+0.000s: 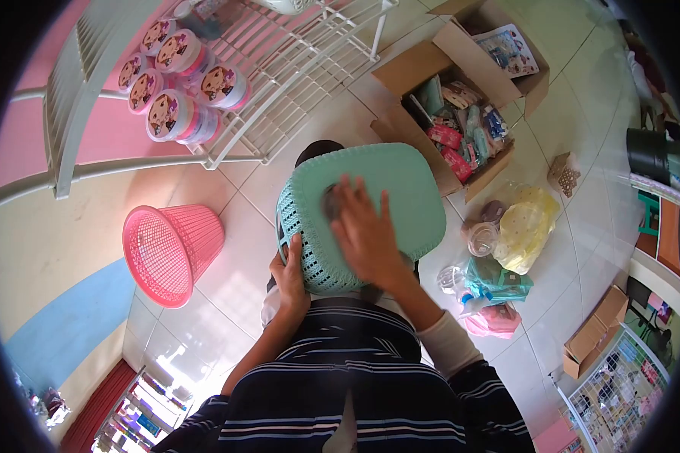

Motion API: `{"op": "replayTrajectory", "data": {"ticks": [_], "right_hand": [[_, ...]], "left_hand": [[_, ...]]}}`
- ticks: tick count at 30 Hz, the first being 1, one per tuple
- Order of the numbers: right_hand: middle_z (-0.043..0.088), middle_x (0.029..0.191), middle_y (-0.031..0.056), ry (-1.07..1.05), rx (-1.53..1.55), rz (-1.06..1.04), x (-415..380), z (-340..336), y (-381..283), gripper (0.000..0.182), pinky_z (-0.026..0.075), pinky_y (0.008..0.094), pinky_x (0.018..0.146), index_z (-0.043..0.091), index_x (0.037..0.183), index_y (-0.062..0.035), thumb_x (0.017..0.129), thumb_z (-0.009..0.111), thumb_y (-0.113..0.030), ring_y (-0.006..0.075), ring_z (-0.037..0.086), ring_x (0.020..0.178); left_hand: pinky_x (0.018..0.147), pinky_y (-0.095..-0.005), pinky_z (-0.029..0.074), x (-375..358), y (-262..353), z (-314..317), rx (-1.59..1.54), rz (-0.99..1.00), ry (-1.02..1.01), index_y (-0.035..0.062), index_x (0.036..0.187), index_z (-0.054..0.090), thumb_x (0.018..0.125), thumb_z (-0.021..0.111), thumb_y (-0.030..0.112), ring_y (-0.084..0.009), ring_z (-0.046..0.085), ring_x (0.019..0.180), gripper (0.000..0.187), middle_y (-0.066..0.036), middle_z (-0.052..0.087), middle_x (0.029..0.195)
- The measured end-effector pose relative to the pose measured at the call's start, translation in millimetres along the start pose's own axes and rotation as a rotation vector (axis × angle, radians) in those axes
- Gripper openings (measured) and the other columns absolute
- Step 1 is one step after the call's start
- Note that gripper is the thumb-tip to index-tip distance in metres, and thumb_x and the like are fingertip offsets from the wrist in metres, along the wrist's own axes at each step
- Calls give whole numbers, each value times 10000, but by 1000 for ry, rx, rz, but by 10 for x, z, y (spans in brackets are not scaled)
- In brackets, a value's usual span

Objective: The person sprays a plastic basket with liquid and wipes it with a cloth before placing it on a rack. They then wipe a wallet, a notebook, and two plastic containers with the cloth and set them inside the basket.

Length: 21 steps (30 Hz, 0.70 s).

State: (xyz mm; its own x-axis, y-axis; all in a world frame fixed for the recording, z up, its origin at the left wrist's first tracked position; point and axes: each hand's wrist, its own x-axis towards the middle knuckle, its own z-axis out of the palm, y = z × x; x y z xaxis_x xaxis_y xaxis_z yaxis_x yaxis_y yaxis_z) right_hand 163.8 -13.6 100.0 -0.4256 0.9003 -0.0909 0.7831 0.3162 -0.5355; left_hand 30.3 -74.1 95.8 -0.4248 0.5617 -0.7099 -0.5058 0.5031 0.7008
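Observation:
A mint-green plastic basket (378, 185) with woven-look sides lies in front of my body, its smooth flat face turned up. My left hand (291, 283) is closed on its left side near the openwork, with the thumb on top. My right hand (366, 234) rests over the flat face, smeared by motion. Under its fingertips shows a small dark grey-brown wad (330, 202) that looks like cloth. Its exact kind is too blurred to tell.
A pink openwork basket (159, 257) stands on the tiles at left. Beyond it is a white wire rack (302, 90) holding several round-lidded jars (177, 113). Open cardboard boxes (400, 75) of packets stand ahead right. Plastic bags (525, 234) and cups (482, 239) lie at right.

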Motion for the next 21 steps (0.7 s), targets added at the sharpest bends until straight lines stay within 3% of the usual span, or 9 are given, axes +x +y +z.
{"op": "replayTrajectory", "data": {"ticks": [2,5,7,9,13,15,17,21], "right_hand": [[264,1364,186,68,-141,228,146,123,428,493,156,542,1004,321,1266,51,860,390,-220,322,230,1274],[268,1360,190,120,-87,329,240,226,818,488,170,526,1010,318,1262,60,856,392,-201,326,239,1269],[263,1364,185,122,49,268,310,219,697,475,166,521,1015,336,1250,60,858,389,-204,325,244,1267],[264,1362,183,51,77,71,272,180,342,464,157,517,1020,350,1241,56,861,383,-207,314,251,1266],[273,1357,182,64,145,-54,212,105,63,459,156,514,1022,355,1238,51,862,378,-212,302,254,1267],[279,1353,186,73,-112,105,288,214,364,467,158,512,1021,344,1247,46,867,369,-224,292,258,1268],[285,1348,191,57,-184,295,364,325,842,465,162,514,1019,346,1251,37,873,355,-234,292,259,1267],[249,1366,193,81,-113,453,92,264,1356,478,172,530,1009,323,1265,46,874,353,-228,314,238,1273]], "left_hand": [[566,-224,413,3,-31,3,-3,-20,26,-7,859,568,841,574,249,-66,493,623,257,3,554,736],[561,-219,411,57,-87,-20,70,0,-18,-6,849,569,837,580,256,-64,492,619,263,3,556,731],[571,-215,418,18,-34,76,41,11,-19,-9,853,570,830,591,266,-66,498,621,276,-4,566,739],[580,-214,425,11,-45,101,2,22,-19,-11,860,569,827,596,269,-70,506,624,283,-10,574,751],[606,-228,436,9,-29,40,6,10,4,-12,872,567,831,590,260,-85,522,654,276,-22,577,767],[614,-240,439,3,-37,38,-23,-1,8,-14,873,566,825,598,267,-95,525,671,287,-30,577,774],[616,-245,439,-11,-16,60,-36,-23,16,-16,876,566,823,600,270,-99,527,675,293,-32,577,778],[622,-251,443,42,-70,49,-3,-12,17,-22,885,567,819,603,283,-106,534,678,315,-36,583,786]]}}
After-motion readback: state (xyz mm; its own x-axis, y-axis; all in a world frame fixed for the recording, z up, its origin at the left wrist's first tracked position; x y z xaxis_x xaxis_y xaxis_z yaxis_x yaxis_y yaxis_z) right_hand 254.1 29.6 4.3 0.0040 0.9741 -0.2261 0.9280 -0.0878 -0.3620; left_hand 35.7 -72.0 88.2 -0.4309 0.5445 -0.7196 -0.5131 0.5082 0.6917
